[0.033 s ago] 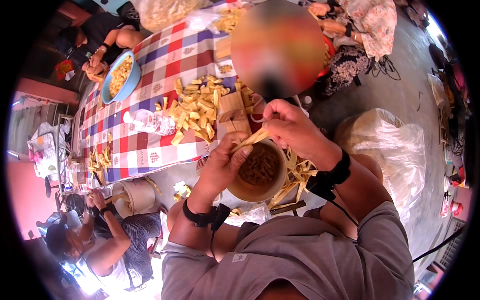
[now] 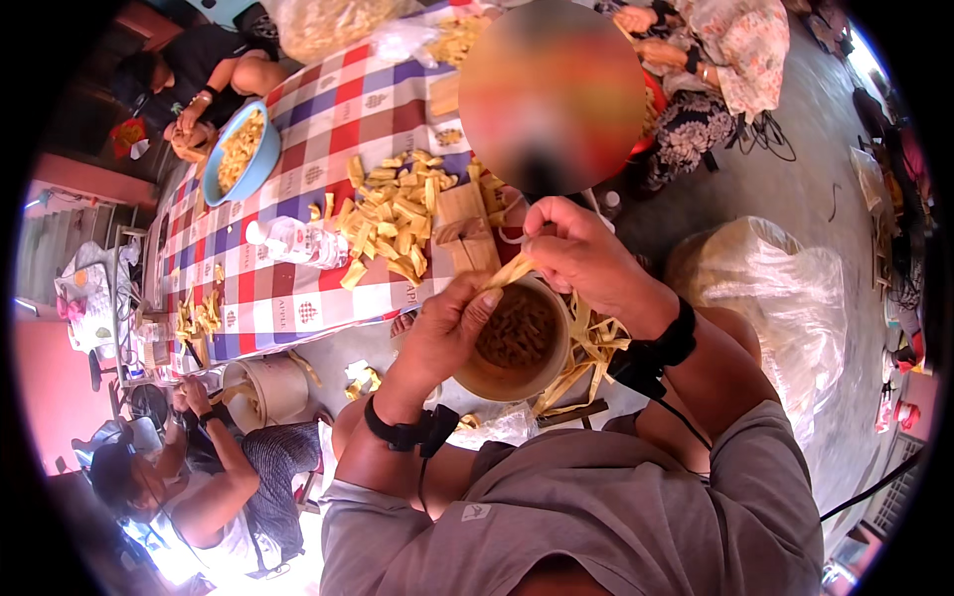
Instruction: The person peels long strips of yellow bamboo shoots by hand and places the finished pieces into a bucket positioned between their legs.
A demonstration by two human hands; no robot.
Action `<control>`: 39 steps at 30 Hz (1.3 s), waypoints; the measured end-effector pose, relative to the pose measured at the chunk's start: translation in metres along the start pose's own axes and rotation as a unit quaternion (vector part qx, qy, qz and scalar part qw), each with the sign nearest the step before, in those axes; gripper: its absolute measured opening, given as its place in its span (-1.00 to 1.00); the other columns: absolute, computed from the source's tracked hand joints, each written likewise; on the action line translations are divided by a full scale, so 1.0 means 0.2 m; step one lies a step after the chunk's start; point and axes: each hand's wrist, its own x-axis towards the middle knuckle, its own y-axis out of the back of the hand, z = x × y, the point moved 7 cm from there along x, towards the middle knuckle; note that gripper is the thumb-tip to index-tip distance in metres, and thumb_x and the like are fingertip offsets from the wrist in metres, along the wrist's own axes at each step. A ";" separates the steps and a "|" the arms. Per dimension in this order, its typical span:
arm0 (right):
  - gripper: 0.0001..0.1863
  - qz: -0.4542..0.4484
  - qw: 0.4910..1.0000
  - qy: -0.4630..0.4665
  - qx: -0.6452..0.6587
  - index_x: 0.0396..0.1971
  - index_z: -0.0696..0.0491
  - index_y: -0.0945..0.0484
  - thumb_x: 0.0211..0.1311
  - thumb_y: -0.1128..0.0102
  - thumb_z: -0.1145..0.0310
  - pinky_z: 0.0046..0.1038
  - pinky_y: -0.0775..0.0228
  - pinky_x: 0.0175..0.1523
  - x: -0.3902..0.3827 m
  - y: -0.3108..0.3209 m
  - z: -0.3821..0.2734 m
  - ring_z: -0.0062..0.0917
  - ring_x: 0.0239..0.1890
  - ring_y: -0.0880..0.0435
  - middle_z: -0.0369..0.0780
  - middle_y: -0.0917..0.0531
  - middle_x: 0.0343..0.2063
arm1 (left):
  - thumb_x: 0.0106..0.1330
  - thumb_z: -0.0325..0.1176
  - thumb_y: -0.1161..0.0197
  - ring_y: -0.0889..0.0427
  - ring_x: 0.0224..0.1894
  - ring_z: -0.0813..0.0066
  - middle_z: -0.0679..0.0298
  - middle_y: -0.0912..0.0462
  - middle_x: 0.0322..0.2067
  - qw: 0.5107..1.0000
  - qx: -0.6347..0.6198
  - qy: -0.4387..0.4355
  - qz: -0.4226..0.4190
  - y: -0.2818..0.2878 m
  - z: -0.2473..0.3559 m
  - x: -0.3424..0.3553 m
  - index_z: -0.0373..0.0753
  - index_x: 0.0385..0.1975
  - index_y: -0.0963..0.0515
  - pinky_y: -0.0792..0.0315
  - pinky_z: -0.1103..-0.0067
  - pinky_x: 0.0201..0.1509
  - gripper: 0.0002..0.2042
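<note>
Over a round tan container, holds one yellow strip aslant between both hands. Pinches its lower left end between thumb and curled fingers of the left hand, near the container's left rim. Pinches the upper right end with bent, gathered fingertips of the right hand, raised a little higher and beyond the far rim. Seems to have small brown pieces inside the container, though too shaded to tell apart. Just right of it, has a tangle of loose yellow strips.

Wears a dark band on the right wrist, a similar one on the left, and a grey shirt. To the front left, has the table, covered in red, white and blue checks. Beyond the left hand, faces a heap of short yellow pieces on it, with a wooden block just to the right and a clear bottle lying to the left. Farther off, has a filled blue basin near the table's edge. On the right, has a big translucent plastic bag. Shares the place with a person in black at far left, another in white at lower left.
</note>
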 end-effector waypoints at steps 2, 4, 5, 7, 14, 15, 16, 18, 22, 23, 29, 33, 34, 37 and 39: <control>-0.86 0.016 0.997 0.051 -0.048 -0.23 0.13 -0.36 0.25 -0.10 0.51 -0.60 -0.37 -0.41 0.01 0.01 -0.01 -0.71 -0.50 -0.48 -0.33 -0.49 -0.53 | 0.51 -0.21 -0.06 -0.26 -0.54 0.73 0.45 -0.41 -0.51 0.998 -0.034 0.024 -0.041 -0.05 -0.02 0.00 -0.24 -0.09 -0.55 -0.22 0.72 -0.43 -0.76; -0.86 0.013 0.995 0.073 -0.061 -0.22 0.13 -0.37 0.27 -0.11 0.50 -0.60 -0.39 -0.34 0.03 0.03 0.02 -0.73 -0.44 -0.49 -0.32 -0.51 -0.49 | 0.51 -0.22 -0.06 -0.31 -0.50 0.71 0.44 -0.43 -0.49 0.975 -0.149 0.117 -0.117 -0.09 -0.06 -0.02 -0.27 -0.05 -0.56 -0.27 0.70 -0.39 -0.73; -0.86 0.011 0.994 0.084 -0.067 -0.22 0.13 -0.37 0.27 -0.12 0.49 -0.60 -0.40 -0.31 0.03 0.04 0.03 -0.74 -0.41 -0.49 -0.32 -0.52 -0.46 | 0.51 -0.22 -0.06 -0.35 -0.48 0.69 0.42 -0.45 -0.48 0.949 -0.213 0.170 -0.160 -0.09 -0.06 -0.04 -0.29 -0.03 -0.55 -0.29 0.69 -0.35 -0.72; -0.84 0.014 0.990 0.092 -0.102 -0.22 0.13 -0.37 0.28 -0.13 0.48 -0.61 -0.39 -0.36 0.05 0.02 0.07 -0.74 -0.46 -0.48 -0.32 -0.52 -0.48 | 0.51 -0.23 -0.05 -0.41 -0.44 0.66 0.41 -0.49 -0.47 0.918 -0.285 0.200 -0.189 -0.09 -0.04 -0.06 -0.31 -0.02 -0.55 -0.33 0.69 -0.30 -0.71; -0.78 -0.035 0.995 -0.072 -0.053 -0.25 0.11 -0.36 0.39 -0.15 0.29 -0.66 -0.10 -0.67 0.02 -0.11 0.19 -0.75 -0.73 -0.35 -0.35 -0.46 -0.65 | 0.48 -0.28 -0.07 -0.51 -0.25 0.58 0.34 -0.58 -0.37 0.963 -0.259 0.063 -0.038 0.01 0.00 -0.03 -0.30 -0.01 -0.58 -0.34 0.64 -0.03 -0.73; -0.78 -0.030 0.996 -0.075 -0.025 -0.26 0.09 -0.36 0.40 -0.13 0.26 -0.65 -0.08 -0.69 0.01 -0.13 0.19 -0.73 -0.79 -0.32 -0.34 -0.42 -0.71 | 0.49 -0.31 -0.08 -0.51 -0.18 0.58 0.34 -0.59 -0.30 0.969 -0.240 0.053 -0.030 0.02 0.00 -0.04 -0.28 0.02 -0.57 -0.33 0.64 0.03 -0.74; -0.78 -0.045 0.995 -0.091 0.007 -0.26 0.08 -0.37 0.39 -0.14 0.26 -0.65 -0.08 -0.70 0.02 -0.15 0.19 -0.72 -0.80 -0.32 -0.34 -0.41 -0.72 | 0.49 -0.33 -0.09 -0.50 -0.11 0.58 0.34 -0.59 -0.23 0.974 -0.219 0.047 -0.021 0.04 0.01 -0.05 -0.27 0.05 -0.56 -0.32 0.64 0.08 -0.74; -0.79 -0.074 0.987 -0.125 0.071 -0.25 0.06 -0.37 0.38 -0.15 0.26 -0.64 -0.07 -0.70 0.01 -0.17 0.19 -0.70 -0.81 -0.31 -0.33 -0.41 -0.74 | 0.46 -0.33 -0.12 -0.45 0.06 0.50 0.26 -0.55 -0.05 0.982 -0.188 -0.019 -0.003 0.05 0.04 -0.04 -0.27 0.04 -0.58 -0.27 0.51 0.21 -0.73; -0.72 -0.110 0.970 -0.192 0.099 -0.32 0.02 -0.44 0.42 0.00 0.11 -0.61 -0.12 -0.73 -0.03 -0.21 0.22 -0.69 -0.84 -0.30 -0.30 -0.44 -0.71 | 0.44 -0.34 -0.15 -0.30 0.29 0.34 0.15 -0.38 0.22 0.985 -0.089 -0.150 0.009 0.07 0.12 -0.04 -0.22 0.05 -0.59 -0.16 0.38 0.36 -0.73; -0.66 -0.082 0.968 -0.218 0.093 -0.39 0.01 -0.50 0.43 0.05 0.05 -0.58 -0.15 -0.76 -0.03 -0.22 0.25 -0.65 -0.86 -0.32 -0.28 -0.45 -0.75 | 0.42 -0.35 -0.16 -0.25 0.35 0.26 0.10 -0.33 0.27 0.985 -0.092 -0.144 0.023 0.08 0.13 -0.05 -0.18 0.06 -0.60 -0.12 0.35 0.39 -0.73; -0.57 -0.233 0.922 -0.289 0.110 -0.35 0.02 -0.52 0.44 0.12 -0.04 -0.53 -0.21 -0.80 -0.07 -0.27 0.36 -0.58 -0.88 -0.38 -0.24 -0.53 -0.74 | 0.38 -0.45 -0.20 -0.32 0.29 0.18 0.01 -0.35 0.22 0.981 0.001 -0.195 0.011 0.05 0.16 -0.04 -0.21 0.06 -0.60 -0.21 0.42 0.34 -0.72; -0.72 -0.175 0.962 -0.176 0.119 -0.28 0.03 -0.52 0.43 0.01 0.13 -0.58 -0.38 -0.61 -0.02 -0.24 0.32 -0.59 -0.69 -0.55 -0.23 -0.61 -0.54 | 0.31 -0.43 -0.26 -0.37 0.25 0.13 0.00 -0.42 0.16 0.984 0.012 -0.173 0.047 0.06 0.12 -0.06 -0.20 0.03 -0.61 -0.28 0.34 0.27 -0.71; -0.77 -0.153 0.973 -0.135 0.109 -0.27 0.06 -0.52 0.40 -0.06 0.20 -0.58 -0.41 -0.52 0.00 -0.22 0.31 -0.57 -0.62 -0.59 -0.24 -0.62 -0.53 | 0.30 -0.41 -0.28 -0.39 0.23 0.11 0.01 -0.43 0.16 0.981 0.056 -0.176 0.062 0.07 0.12 -0.06 -0.17 0.03 -0.62 -0.29 0.32 0.25 -0.70; -0.86 0.040 0.939 0.219 -0.264 -0.26 0.14 -0.50 0.33 -0.15 0.37 -0.54 -0.40 -0.38 0.02 -0.13 0.14 -0.51 -0.48 -0.62 -0.21 -0.60 -0.51 | 0.27 -0.34 -0.31 -0.44 0.17 0.08 0.05 -0.42 0.18 0.912 0.302 -0.249 0.123 0.09 0.23 -0.09 -0.11 0.03 -0.63 -0.30 0.25 0.23 -0.68; -0.88 0.086 0.925 0.242 -0.279 -0.29 0.17 -0.48 0.30 -0.16 0.44 -0.50 -0.40 -0.33 -0.03 -0.11 0.12 -0.47 -0.41 -0.62 -0.17 -0.58 -0.51 | 0.26 -0.29 -0.31 -0.44 0.15 0.03 0.04 -0.43 0.17 0.885 0.376 -0.235 0.143 0.09 0.24 -0.09 -0.09 0.07 -0.60 -0.30 0.23 0.22 -0.64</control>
